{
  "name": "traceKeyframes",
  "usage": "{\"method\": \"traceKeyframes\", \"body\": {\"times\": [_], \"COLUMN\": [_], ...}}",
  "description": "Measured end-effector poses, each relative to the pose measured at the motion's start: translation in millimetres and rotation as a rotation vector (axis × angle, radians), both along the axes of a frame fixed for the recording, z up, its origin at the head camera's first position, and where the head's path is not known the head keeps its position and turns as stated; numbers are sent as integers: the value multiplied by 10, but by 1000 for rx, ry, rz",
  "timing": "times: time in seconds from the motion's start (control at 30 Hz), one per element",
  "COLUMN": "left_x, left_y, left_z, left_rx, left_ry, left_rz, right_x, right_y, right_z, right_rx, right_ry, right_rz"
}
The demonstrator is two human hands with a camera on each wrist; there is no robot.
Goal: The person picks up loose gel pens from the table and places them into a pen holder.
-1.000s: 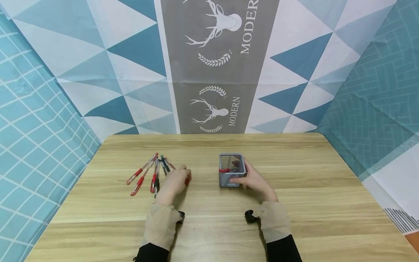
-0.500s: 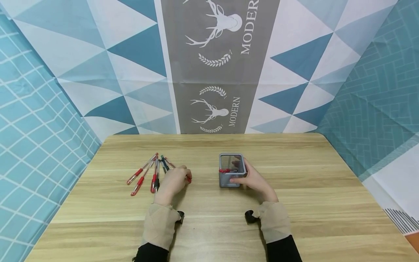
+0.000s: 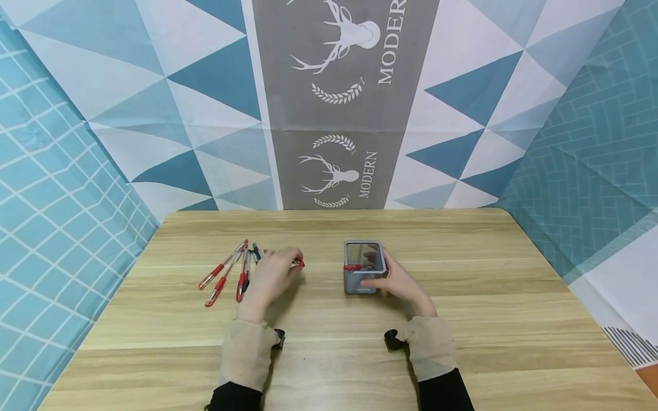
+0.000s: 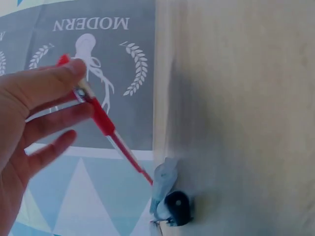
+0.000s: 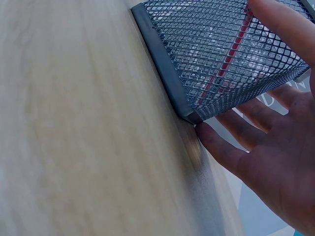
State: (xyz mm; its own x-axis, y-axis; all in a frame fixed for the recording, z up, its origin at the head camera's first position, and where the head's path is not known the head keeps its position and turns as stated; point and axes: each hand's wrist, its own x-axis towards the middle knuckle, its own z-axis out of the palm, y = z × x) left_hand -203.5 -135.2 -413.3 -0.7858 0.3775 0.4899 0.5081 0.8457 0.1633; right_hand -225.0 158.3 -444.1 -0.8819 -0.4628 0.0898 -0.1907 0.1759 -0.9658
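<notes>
My left hand (image 3: pixel 272 277) pinches a red gel pen (image 4: pixel 102 119) between thumb and fingers. In the left wrist view this pen slants, its thin end towards several loose pens on the table. My right hand (image 3: pixel 403 285) holds a grey metal-mesh pen holder (image 3: pixel 361 283) from its right side, thumb across the front, fingers behind. The holder stands upright on the table. A red pen (image 5: pixel 231 51) shows inside it through the mesh, and the pen's red end (image 3: pixel 352 268) appears at the holder's opening beside something dark.
Left of my left hand, loose pens lie fanned on the wooden table (image 3: pixel 329 354): red ones (image 3: pixel 216 291), a dark one partly hidden by my hand, and one with a dark green end (image 3: pixel 256 250). A patterned cloth wall (image 3: pixel 226 125) rises behind the table.
My left hand has lifted slightly away from me, bringing the red gel pen up from beside the other pens. My right hand and the pen holder have stayed still.
</notes>
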Motion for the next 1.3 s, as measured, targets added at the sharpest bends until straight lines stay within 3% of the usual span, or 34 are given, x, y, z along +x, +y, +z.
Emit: {"method": "traceKeyframes", "body": {"times": [0.57,0.73,1.03,1.3], "left_x": [53,70,116,168], "left_y": [-49,-44,14,65], "left_z": [180,234,317,404], "left_rx": [190,233,283,324], "left_ry": [233,303,312,336], "left_rz": [36,21,33,-4], "right_x": [10,4,-16,-13], "right_y": [-15,-19,-8,-10], "right_z": [7,-1,-22,-13], "right_rx": [-30,-29,-16,-29], "right_ry": [6,2,2,-25], "right_rz": [8,5,6,3]}}
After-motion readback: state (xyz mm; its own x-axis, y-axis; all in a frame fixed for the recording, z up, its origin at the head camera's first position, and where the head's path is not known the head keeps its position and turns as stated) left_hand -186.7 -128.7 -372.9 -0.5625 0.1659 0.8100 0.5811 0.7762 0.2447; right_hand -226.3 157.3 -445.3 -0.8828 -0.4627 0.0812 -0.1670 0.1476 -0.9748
